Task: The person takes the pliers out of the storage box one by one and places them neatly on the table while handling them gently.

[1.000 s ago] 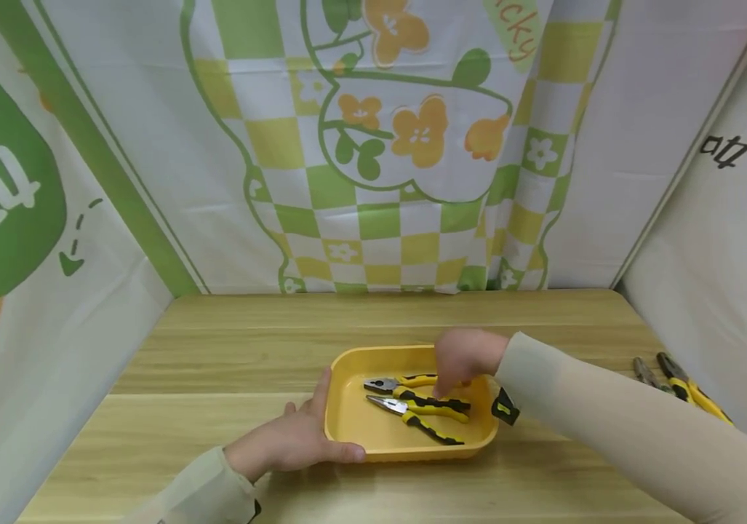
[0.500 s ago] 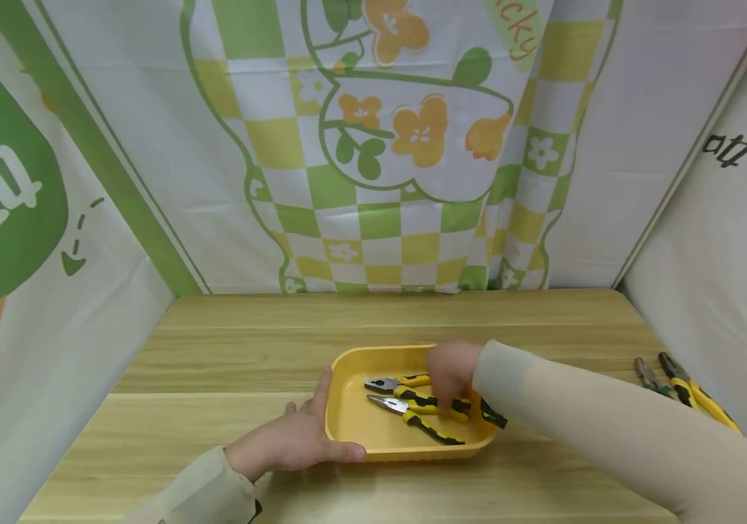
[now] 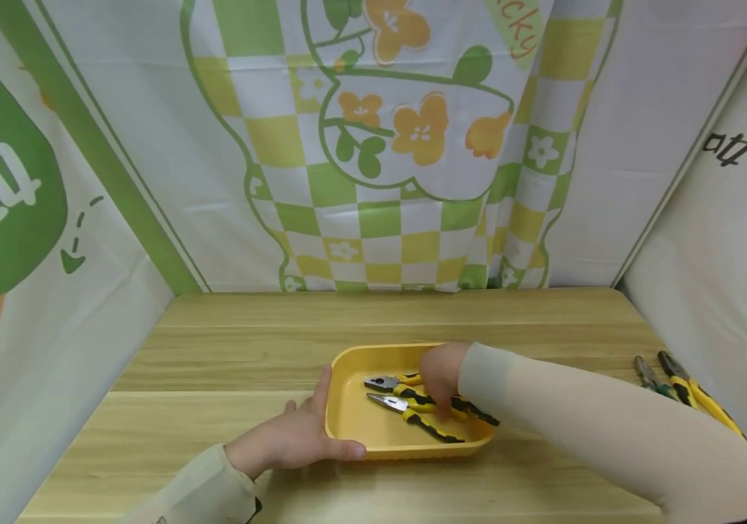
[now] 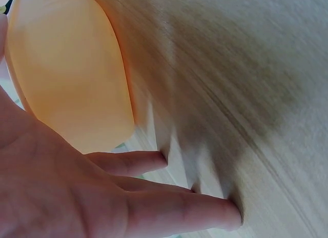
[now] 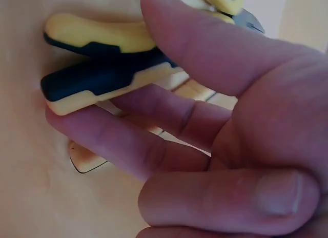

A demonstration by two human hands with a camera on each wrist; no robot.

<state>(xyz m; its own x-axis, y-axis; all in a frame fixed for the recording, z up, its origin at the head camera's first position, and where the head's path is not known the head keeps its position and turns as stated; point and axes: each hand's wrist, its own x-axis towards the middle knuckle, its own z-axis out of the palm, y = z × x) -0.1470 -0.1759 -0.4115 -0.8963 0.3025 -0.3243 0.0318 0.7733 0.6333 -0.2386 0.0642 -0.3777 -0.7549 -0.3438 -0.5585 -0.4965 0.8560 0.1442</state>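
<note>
A yellow plastic tray (image 3: 360,435) holds combination pliers (image 3: 381,384) and, in front of them, needle-nose pliers (image 3: 420,422), both with black-and-yellow handles. My right hand (image 3: 441,370) is down inside the tray's right part, gripping another pair of pliers (image 5: 97,79) by the handles. Its thumb lies over the grips and fingers pass beneath; the hand hides the pliers' head in the head view. My left hand (image 3: 297,437) spans the tray's left front corner, thumb along the front wall. In the left wrist view, its straight fingers (image 4: 184,210) touch the table beside the tray wall.
Two more pliers lie at the table's right edge, one with green handles (image 3: 661,386) and one with yellow-and-black handles (image 3: 694,393). Printed cloth (image 3: 399,218) hangs behind the wooden table (image 3: 229,349), and more cloth walls flank both sides.
My right hand has moved left and lower into the tray, bringing the gripped pliers' handles from beyond the right rim to over the tray's right end. My left hand stays put.
</note>
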